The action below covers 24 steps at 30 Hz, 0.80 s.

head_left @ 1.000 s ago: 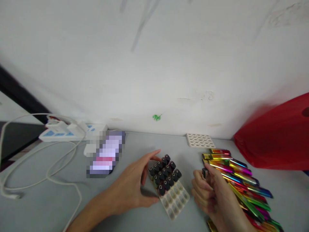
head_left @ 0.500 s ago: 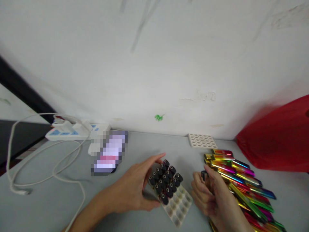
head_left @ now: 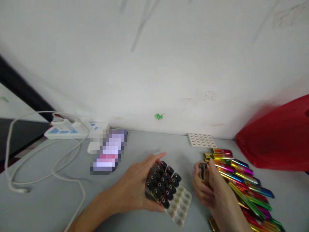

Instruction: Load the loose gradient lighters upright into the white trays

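Note:
My left hand [head_left: 136, 187] curls round the far left side of a pale tray [head_left: 181, 206] with rows of round holes. Several black-ended lighters [head_left: 163, 182] stand upright and close together in its left part; the near right holes hold none. My right hand [head_left: 207, 187] is closed round a single lighter [head_left: 203, 170], its dark and silvery end showing above the fingers, a little right of the tray. Beyond and beneath the right forearm lies a loose pile of shiny metallic lighters [head_left: 248, 193] in gold, red, green, blue and purple.
A second pale holed tray [head_left: 202, 140] lies against the wall. A red bag [head_left: 277, 141] is at the far right. To the left are a blurred-out phone [head_left: 109, 151], a white power strip [head_left: 70, 129] and a looped white cable [head_left: 54, 169] crossing the grey table.
My left hand's grip has shifted against the lighters, which lean slightly left and toward me. The right hand has turned, showing more of the held lighter's end.

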Motion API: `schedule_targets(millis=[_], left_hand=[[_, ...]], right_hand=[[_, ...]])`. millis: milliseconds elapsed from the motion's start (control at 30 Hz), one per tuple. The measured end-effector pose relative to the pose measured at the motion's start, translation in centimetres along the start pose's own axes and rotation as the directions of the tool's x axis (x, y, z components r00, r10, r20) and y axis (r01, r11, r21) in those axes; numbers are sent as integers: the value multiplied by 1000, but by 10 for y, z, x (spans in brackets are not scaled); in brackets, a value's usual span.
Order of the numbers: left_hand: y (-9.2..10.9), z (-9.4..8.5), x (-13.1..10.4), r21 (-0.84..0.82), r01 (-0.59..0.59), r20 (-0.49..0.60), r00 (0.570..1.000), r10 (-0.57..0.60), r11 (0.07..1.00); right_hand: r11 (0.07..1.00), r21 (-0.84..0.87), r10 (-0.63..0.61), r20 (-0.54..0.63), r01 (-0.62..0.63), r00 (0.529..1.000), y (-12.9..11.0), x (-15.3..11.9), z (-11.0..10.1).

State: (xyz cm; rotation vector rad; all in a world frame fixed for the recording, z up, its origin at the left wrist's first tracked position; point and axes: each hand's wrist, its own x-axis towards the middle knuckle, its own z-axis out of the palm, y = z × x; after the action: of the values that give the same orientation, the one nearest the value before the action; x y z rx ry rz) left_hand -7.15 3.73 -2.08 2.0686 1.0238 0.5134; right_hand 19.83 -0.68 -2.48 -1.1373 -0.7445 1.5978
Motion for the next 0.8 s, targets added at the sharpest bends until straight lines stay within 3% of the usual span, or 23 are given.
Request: schedule_targets(millis=[133,267,467,600,800], left_hand=[[4,0,0,25,-7,1,1000,7,1000],[8,0,-2,34,-8,-16,1000,8,999],[10,-2,-3,1,-10,-4,1000,10,1000],[11,-4,-2,-8,-2,7,1000,2,1000],[12,-5,0,-14,4,-1,1000,-4,1000]], right_hand=[[956,-212,-214,-37,202,976,-2,-2,8],[833,-438,-345,65,337,936,-1,-4,6],[780,-536,-331,86,324,940,5,-3,-6],[670,-645,-430,68,369,900,5,-3,-5],[563,-728,-457,120,391,881,6,-2,-7]])
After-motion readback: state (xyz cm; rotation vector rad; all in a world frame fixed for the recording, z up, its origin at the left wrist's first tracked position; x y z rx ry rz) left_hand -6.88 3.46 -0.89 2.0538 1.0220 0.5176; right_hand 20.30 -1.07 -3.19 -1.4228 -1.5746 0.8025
